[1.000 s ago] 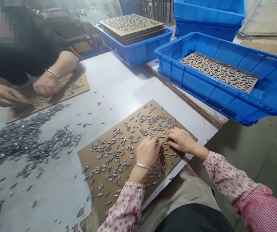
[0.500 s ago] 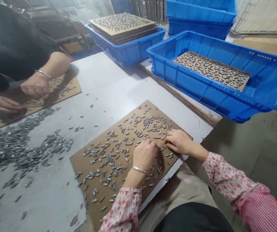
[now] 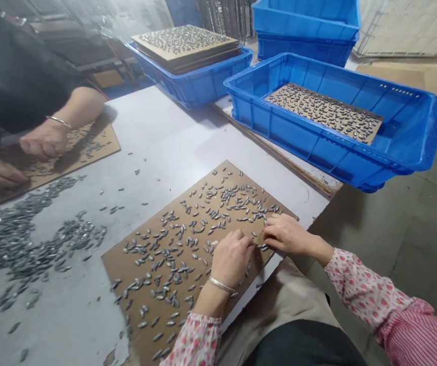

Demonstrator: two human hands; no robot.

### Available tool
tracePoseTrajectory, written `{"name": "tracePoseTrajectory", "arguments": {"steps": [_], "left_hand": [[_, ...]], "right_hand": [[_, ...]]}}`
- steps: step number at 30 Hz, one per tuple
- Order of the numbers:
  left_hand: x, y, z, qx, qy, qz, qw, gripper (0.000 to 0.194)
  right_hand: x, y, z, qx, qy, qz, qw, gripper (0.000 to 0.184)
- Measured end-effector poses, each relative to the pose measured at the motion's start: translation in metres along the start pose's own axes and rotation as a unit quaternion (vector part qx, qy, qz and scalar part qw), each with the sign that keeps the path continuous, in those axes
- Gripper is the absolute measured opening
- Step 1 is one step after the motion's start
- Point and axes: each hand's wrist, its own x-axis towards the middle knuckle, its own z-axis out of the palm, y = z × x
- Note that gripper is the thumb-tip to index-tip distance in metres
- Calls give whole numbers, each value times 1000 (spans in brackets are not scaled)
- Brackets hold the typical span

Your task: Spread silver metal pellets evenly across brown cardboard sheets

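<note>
A brown board (image 3: 218, 170) lies on the table before me, scattered with small grey spindle-shaped metal pieces (image 3: 173, 274). Over its near right part, my left hand (image 3: 233, 258) is closed, fingers curled down and a bracelet on the wrist; its fingertips are partly hidden. Just to the right, at the board's edge, my right hand (image 3: 286, 234) has its fingers pinched together. A grey spindle-shaped piece (image 3: 266, 248) shows at its fingertips. The two hands' fingertips are close to each other, slightly apart.
Loose grey pieces form a pile (image 3: 12, 239) on the white table (image 3: 173, 127). Across at left, another person's hands (image 3: 47, 140) work over a second board (image 3: 107, 142). Blue crates (image 3: 325, 145) holding loaded boards (image 3: 188, 43) stand beyond.
Both my hands have moved slightly down along the board toward its near right edge, their fingertips closer together. The view has shifted a little to the right.
</note>
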Motion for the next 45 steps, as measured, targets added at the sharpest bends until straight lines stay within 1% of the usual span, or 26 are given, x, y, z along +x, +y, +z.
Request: {"name": "tracePoseTrajectory", "arguments": {"steps": [3,5,8,11,15,18,22,24,28,32,35,38,41,45], "left_hand": [[7,-2,-3,-9,26,-16,999,24],[13,0,-7,-4,38,-17,999,23],[24,3,-9,13,28,-13,999,24],[30,5,-5,17,12,-10,1000,27],[29,2,0,-5,7,0,1000,24],[27,-1,0,-26,3,-9,1000,23],[27,0,-6,-42,22,-30,998,24],[27,3,-9,-43,21,-33,998,22],[30,12,-11,-35,-4,-12,999,17],[32,15,-3,-1,-4,6,1000,19],[29,12,4,-1,25,14,1000,20],[19,10,7,-19,47,29,998,23],[8,10,6,-9,25,33,999,24],[1,11,5,5,-2,15,1000,23]], "right_hand": [[-1,11,-4,13,55,57,997,14],[-3,17,-5,14,74,83,994,12],[-3,21,-2,7,56,76,995,11],[0,15,5,-10,38,73,997,14],[6,2,12,-31,33,67,997,17],[8,-2,7,-19,25,53,998,18],[2,6,-5,5,55,87,995,16],[-5,13,-7,18,67,97,993,14],[-16,18,0,25,53,77,995,12],[-18,10,8,5,42,46,998,12],[-18,6,7,2,41,43,998,13],[-21,9,6,19,55,41,997,14],[-22,17,9,39,84,47,995,14],[-12,24,16,35,122,82,989,13]]}}
